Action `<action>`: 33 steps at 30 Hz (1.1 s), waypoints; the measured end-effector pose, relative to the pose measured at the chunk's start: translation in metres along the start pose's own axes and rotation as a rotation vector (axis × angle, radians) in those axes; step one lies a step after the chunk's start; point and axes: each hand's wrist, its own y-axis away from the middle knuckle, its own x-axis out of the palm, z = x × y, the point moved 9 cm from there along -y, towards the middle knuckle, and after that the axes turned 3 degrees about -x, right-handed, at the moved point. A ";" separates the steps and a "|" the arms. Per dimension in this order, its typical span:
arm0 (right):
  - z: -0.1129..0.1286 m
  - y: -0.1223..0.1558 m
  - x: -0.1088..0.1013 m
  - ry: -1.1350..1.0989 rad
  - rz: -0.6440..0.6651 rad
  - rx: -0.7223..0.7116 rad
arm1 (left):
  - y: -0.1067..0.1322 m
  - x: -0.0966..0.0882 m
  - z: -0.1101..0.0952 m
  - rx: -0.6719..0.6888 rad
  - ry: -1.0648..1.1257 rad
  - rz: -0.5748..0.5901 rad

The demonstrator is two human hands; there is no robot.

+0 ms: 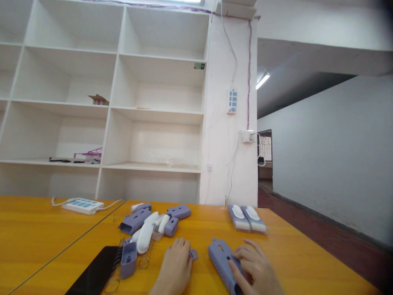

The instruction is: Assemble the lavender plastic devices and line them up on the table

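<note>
On the yellow-orange wooden table point(307, 270), a hollow purple plastic casing point(219, 256) is laid well in from the right edge, its tabbed end directed toward the far edge. The casing is touched on its right side by the thumb and bent fingers of the right hand point(253, 266); the fingers are parted, but whether the casing is firmly clamped cannot be told. The left hand point(177, 260) is held palm down with its fingers close together, and a small purple frame point(193, 254) is seen beside its fingertips; whether it is gripped cannot be told. Near the far right corner, two purple-and-white units point(247, 219) are set side by side. Left of the hands, toward the far edge, loose purple housings point(136, 220), white elongated pieces point(145, 237) and a small purple cap point(171, 226) are heaped together. Nearer, a purple cup-shaped part point(128, 262) is placed between a wire spring point(144, 262) and a black smartphone point(95, 272). Across the table seam, by the far edge, a white power strip point(82, 205) is laid.
</note>
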 end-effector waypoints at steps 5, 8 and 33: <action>0.002 -0.012 0.001 0.041 -0.054 0.139 | 0.003 0.009 -0.014 0.091 0.088 0.036; 0.001 -0.011 0.006 0.002 -0.022 0.169 | 0.001 -0.001 -0.013 0.087 0.103 -0.060; -0.055 0.001 0.055 0.003 0.133 0.418 | -0.028 -0.025 0.070 -0.332 -0.268 -0.302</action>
